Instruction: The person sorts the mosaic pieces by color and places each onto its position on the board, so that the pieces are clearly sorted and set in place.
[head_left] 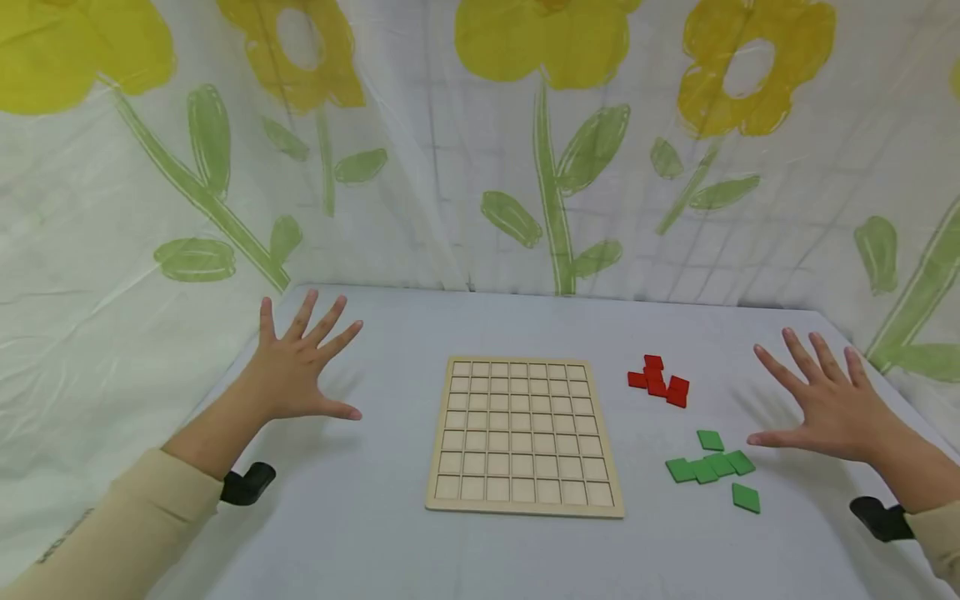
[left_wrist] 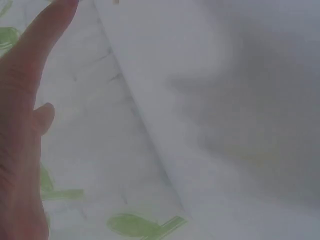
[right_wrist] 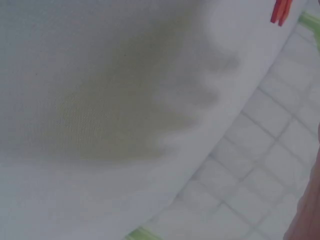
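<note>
Both hands are held above the white table with fingers spread and nothing in them. In the head view the left hand [head_left: 296, 367] is to the left of a wooden grid board [head_left: 525, 433], apart from it. The right hand [head_left: 836, 408] hovers at the right, nearest to several green square tiles [head_left: 710, 440]. Beyond those lie several red square tiles [head_left: 656, 377], some overlapping. The board's square cells hold no tiles. In the left wrist view, part of the left hand [left_wrist: 22, 115] shows at the left edge. Only a sliver of the right hand [right_wrist: 306, 200] appears in the right wrist view.
A white curtain [head_left: 420, 208] printed with yellow flowers hangs behind the table [head_left: 360, 533] and at its sides. Black camera mounts [head_left: 247, 483] stick out beneath both wrists. Red tiles [right_wrist: 281, 11] show at the top of the right wrist view.
</note>
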